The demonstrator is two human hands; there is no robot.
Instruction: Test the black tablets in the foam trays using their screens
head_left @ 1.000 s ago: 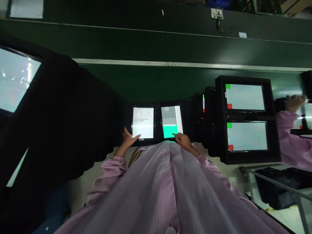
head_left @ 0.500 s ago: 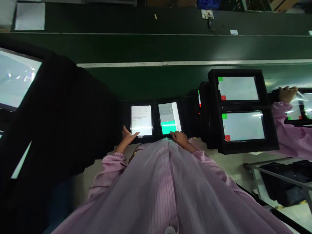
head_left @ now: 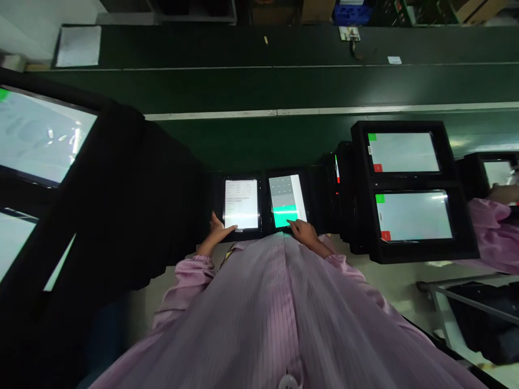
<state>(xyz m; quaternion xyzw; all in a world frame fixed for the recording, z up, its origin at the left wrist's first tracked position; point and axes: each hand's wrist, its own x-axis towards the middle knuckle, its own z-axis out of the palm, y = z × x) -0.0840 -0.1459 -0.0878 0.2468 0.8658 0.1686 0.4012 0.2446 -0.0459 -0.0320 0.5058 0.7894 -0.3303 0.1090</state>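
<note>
In the head view, the left screen [head_left: 241, 202] shows a white page with faint text; the right screen [head_left: 283, 202], slightly tilted, shows grey above bright green with a white side strip. Both sit side by side at the near middle. The left hand [head_left: 218, 233] rests its thumb at the left screen's lower edge; whether it grips, I cannot tell. The right hand [head_left: 305, 232], released, points at the green. The dark green worktop [head_left: 243, 138] stretches beyond, crossed by a pale strip [head_left: 227, 114]. Right stands a black double-screen frame [head_left: 409, 181], then a co-worker's pink sleeve [head_left: 488, 237]. A black housing [head_left: 162, 189] blocks the left.
</note>
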